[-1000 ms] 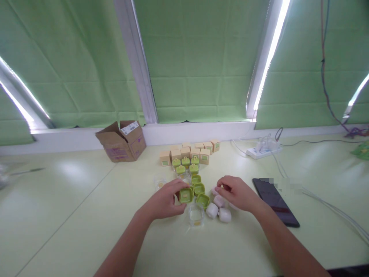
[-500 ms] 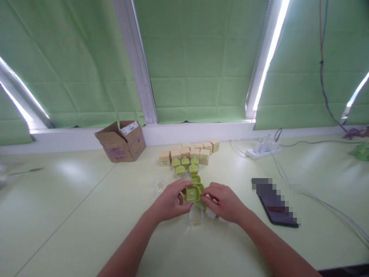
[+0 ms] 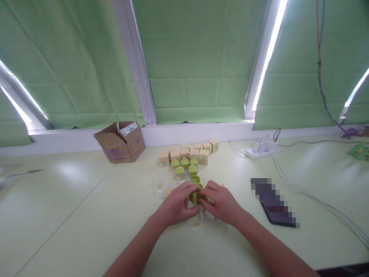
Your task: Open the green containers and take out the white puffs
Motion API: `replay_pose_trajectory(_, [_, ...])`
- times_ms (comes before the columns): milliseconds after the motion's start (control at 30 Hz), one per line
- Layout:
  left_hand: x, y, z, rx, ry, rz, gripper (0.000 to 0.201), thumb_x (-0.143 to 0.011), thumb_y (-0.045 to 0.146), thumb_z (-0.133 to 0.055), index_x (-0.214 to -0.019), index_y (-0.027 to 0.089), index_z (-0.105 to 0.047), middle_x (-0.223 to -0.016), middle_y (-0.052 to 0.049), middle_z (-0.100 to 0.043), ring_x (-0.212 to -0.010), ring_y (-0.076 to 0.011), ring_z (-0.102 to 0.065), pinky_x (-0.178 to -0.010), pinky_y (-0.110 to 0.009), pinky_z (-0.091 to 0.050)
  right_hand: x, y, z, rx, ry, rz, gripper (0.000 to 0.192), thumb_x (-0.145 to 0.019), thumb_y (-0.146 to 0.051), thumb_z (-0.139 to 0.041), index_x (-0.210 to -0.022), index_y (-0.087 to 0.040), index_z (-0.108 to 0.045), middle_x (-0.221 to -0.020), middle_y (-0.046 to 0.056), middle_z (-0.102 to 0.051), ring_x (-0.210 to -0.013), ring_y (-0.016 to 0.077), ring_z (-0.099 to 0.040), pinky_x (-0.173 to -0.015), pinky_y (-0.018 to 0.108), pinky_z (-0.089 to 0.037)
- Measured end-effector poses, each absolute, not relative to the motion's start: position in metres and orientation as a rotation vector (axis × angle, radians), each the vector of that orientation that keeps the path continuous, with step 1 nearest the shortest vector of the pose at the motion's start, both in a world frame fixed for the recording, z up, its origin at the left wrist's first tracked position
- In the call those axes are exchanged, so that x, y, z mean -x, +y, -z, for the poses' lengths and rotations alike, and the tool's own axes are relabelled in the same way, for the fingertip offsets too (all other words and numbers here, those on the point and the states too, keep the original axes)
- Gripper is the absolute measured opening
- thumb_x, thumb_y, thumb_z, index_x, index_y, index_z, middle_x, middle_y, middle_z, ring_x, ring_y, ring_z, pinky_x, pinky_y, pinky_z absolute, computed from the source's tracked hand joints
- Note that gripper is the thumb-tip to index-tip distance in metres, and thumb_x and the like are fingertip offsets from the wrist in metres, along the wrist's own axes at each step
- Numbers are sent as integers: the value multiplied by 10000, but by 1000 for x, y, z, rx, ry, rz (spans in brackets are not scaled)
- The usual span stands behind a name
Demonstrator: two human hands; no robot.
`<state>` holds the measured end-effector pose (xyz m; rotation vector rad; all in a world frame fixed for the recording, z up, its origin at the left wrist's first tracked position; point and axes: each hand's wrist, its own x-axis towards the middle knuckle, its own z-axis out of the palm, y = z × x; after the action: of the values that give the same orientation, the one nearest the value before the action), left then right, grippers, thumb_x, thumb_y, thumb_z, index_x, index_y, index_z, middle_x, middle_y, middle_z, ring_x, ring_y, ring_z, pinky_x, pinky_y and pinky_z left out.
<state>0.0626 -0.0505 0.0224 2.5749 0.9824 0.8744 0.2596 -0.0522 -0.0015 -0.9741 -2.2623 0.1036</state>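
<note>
My left hand (image 3: 176,204) and my right hand (image 3: 220,203) meet over the table and both grip one small green square lid (image 3: 196,196), mostly hidden between the fingers. Under the hands lies a clear plastic cup (image 3: 196,221) and a white rounded piece (image 3: 210,214), both partly covered. Just beyond the fingers sits another green lid (image 3: 195,179). Farther back stand several green-lidded small containers (image 3: 185,164) and a row of small tan boxes (image 3: 188,152).
An open cardboard box (image 3: 121,141) stands at the back left by the window ledge. A dark phone (image 3: 279,212) lies to the right, with a white power strip (image 3: 260,151) and cables behind it. Clear cups (image 3: 160,187) lie left of my hands.
My right hand left the white pieces and moved left to join my left hand on the green lid. Both hands have closed around it, hiding most of it.
</note>
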Motion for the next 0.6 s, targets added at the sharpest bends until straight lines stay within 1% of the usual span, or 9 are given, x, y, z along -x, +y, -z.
replay_pose_trajectory(100, [-63,-51,-20,-2601,969,-884,458,-712,147,-632,-1151,211,-521,-1115,-73,-593,-1042,-205,-547,-918,-348,-464,-259,-52,3,998,-2285,-75,121,-877,-234,-511,-924,-207,-620,-810,24,-540,-746,135,-530,-653,237,-389])
replay_pose_trajectory(267, [-64,-51,-16,-2635,946,-885,459,-717,151,-635,-1160,193,-523,-1117,-88,-589,-1046,-205,-548,-917,-344,-473,-259,-49,8,1022,-2320,33,103,-865,-245,-537,-838,-204,-628,-803,16,-529,-713,120,-514,-613,226,-349])
replay_pose_trajectory(367, [-65,-51,-14,-2648,938,-903,463,-711,150,-637,-1161,185,-528,-1111,-98,-593,-1038,-209,-558,-910,-346,-482,-260,-47,11,1032,-2332,88,111,-863,-257,-548,-820,-205,-637,-789,11,-520,-680,110,-494,-590,220,-327])
replay_pose_trajectory(467, [-65,-51,-14,-2636,943,-913,465,-709,175,-649,-1160,193,-537,-1113,-102,-598,-1027,-216,-567,-899,-357,-492,-260,-46,11,1036,-2334,144,130,-862,-274,-555,-800,-207,-648,-757,6,-511,-627,102,-463,-564,222,-306])
replay_pose_trajectory(600, [-65,-51,-13,-2628,933,-922,463,-717,183,-643,-1168,204,-537,-1117,-98,-598,-1017,-212,-571,-888,-352,-497,-259,-47,8,1019,-2341,190,139,-861,-275,-560,-780,-208,-650,-726,2,-513,-610,105,-454,-560,227,-300])
